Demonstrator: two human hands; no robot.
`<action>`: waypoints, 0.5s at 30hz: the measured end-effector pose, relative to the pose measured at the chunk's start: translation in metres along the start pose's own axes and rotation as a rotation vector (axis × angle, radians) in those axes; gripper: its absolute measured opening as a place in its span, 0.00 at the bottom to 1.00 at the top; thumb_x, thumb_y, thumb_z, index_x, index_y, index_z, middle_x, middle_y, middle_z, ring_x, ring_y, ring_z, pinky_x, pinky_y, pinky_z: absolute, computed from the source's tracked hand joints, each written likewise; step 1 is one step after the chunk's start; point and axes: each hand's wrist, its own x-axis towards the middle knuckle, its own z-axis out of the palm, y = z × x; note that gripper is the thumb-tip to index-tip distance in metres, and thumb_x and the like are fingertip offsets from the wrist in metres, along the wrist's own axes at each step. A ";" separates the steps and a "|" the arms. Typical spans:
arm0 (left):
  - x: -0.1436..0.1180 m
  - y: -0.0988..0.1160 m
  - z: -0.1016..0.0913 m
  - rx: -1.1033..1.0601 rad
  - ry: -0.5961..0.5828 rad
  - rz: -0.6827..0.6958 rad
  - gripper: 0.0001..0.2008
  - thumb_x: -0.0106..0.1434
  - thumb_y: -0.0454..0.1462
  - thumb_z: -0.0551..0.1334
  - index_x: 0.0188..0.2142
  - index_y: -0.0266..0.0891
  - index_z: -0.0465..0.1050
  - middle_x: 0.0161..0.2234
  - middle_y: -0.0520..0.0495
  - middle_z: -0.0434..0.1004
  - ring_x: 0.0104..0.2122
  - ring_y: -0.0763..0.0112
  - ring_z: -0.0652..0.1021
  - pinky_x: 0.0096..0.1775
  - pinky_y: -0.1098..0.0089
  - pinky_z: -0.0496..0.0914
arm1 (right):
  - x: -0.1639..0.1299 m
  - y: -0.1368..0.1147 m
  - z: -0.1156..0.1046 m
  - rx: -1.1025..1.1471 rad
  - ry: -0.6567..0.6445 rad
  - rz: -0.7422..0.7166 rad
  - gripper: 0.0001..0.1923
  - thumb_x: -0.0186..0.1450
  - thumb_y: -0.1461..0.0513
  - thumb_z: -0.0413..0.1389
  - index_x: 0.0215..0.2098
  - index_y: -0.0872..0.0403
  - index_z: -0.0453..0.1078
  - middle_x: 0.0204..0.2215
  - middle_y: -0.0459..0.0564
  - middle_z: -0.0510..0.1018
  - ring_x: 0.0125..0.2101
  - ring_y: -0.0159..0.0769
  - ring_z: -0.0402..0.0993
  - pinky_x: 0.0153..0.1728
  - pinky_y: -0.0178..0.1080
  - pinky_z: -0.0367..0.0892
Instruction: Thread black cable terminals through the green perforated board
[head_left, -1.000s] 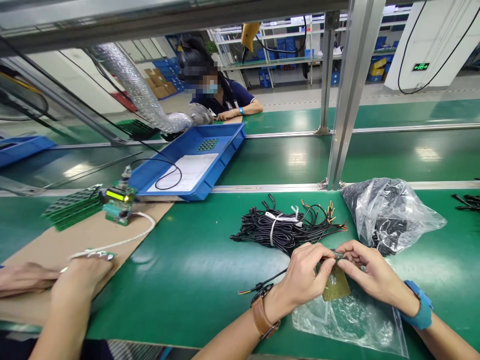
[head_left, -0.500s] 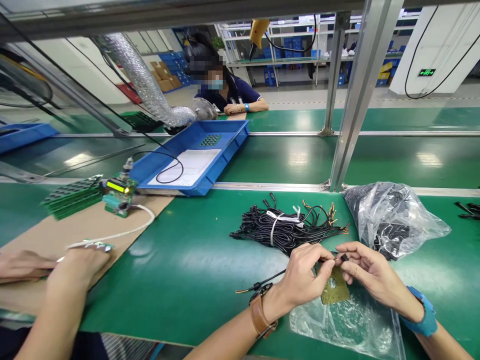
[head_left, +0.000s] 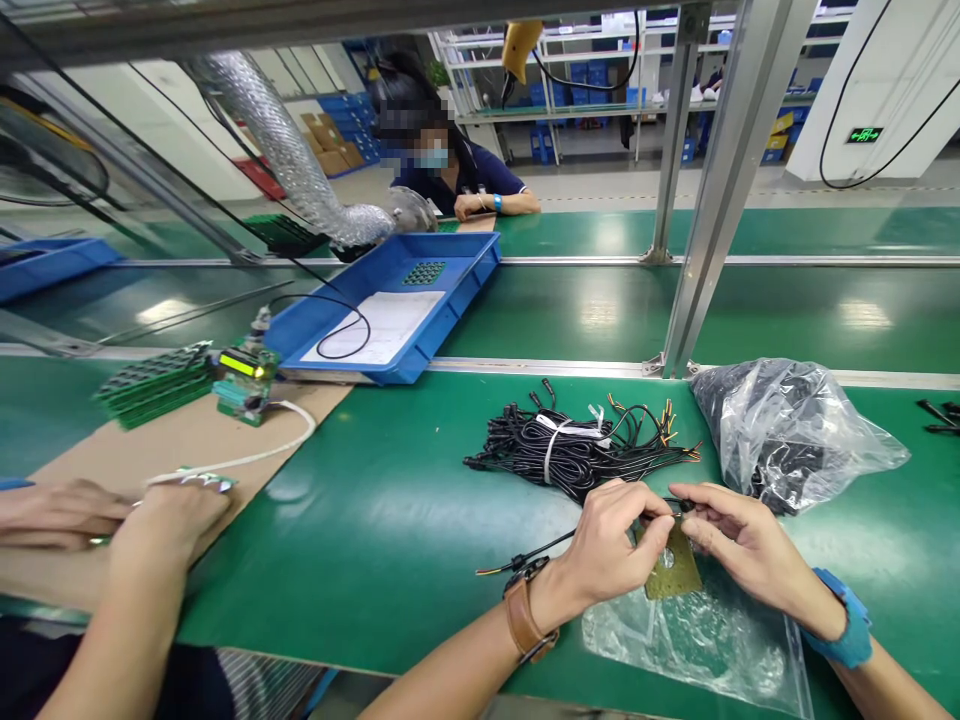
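My left hand point(head_left: 619, 540) pinches a thin black cable point(head_left: 536, 555), whose bare coloured wire ends stick out past my wrist on the left. Fingertip to fingertip with it, my right hand point(head_left: 742, 550) is closed on a small black piece point(head_left: 681, 506), perhaps a cap or connector, at the cable's end. Just below the fingers lies a brass-coloured plate point(head_left: 673, 572) with a round hole, on a clear plastic bag point(head_left: 705, 645). Behind my hands rests a tied bundle of black cables point(head_left: 577, 450) with stripped ends.
Right of the bundle is a clear bag of black parts point(head_left: 802, 430). A metal post point(head_left: 709, 200) rises behind it. At left, a co-worker's hands point(head_left: 169, 515) work by a small circuit board with a display point(head_left: 244, 380). A blue tray point(head_left: 442, 335) stands beyond; another person sits opposite.
The small black piece in my right fingers has shifted slightly and now lies closer to the left fingertips. The whole view has moved a little; the co-worker's left hand has moved.
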 end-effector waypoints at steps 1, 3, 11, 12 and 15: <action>0.000 0.000 0.000 0.003 0.001 0.001 0.05 0.64 0.31 0.60 0.31 0.39 0.71 0.26 0.51 0.77 0.26 0.72 0.74 0.34 0.69 0.65 | -0.001 0.000 0.001 0.012 -0.012 0.016 0.18 0.72 0.54 0.56 0.57 0.52 0.74 0.33 0.49 0.76 0.29 0.32 0.72 0.29 0.34 0.71; 0.000 0.001 0.000 0.009 0.002 0.000 0.06 0.65 0.30 0.60 0.30 0.39 0.70 0.26 0.51 0.77 0.26 0.72 0.74 0.34 0.69 0.65 | -0.002 -0.001 0.001 0.034 -0.037 0.037 0.18 0.74 0.54 0.53 0.56 0.52 0.74 0.33 0.49 0.75 0.27 0.30 0.72 0.28 0.33 0.71; 0.001 0.001 0.001 0.018 -0.005 0.011 0.07 0.65 0.30 0.60 0.30 0.38 0.70 0.25 0.52 0.77 0.25 0.73 0.74 0.33 0.69 0.64 | -0.003 -0.009 0.001 0.014 -0.095 0.032 0.17 0.74 0.55 0.52 0.54 0.54 0.75 0.32 0.49 0.75 0.26 0.30 0.71 0.28 0.33 0.70; 0.001 0.001 0.001 0.020 -0.007 0.015 0.07 0.65 0.30 0.60 0.30 0.38 0.70 0.25 0.52 0.76 0.25 0.74 0.73 0.33 0.69 0.64 | -0.003 -0.009 0.001 0.003 -0.091 0.028 0.17 0.74 0.55 0.52 0.54 0.54 0.75 0.32 0.49 0.75 0.26 0.30 0.71 0.28 0.33 0.70; 0.001 0.000 0.001 0.033 -0.019 0.028 0.07 0.65 0.30 0.60 0.29 0.38 0.70 0.24 0.53 0.76 0.24 0.74 0.73 0.33 0.69 0.63 | -0.003 -0.009 0.001 -0.036 -0.083 0.008 0.17 0.74 0.55 0.52 0.54 0.54 0.75 0.33 0.51 0.77 0.27 0.32 0.72 0.28 0.34 0.71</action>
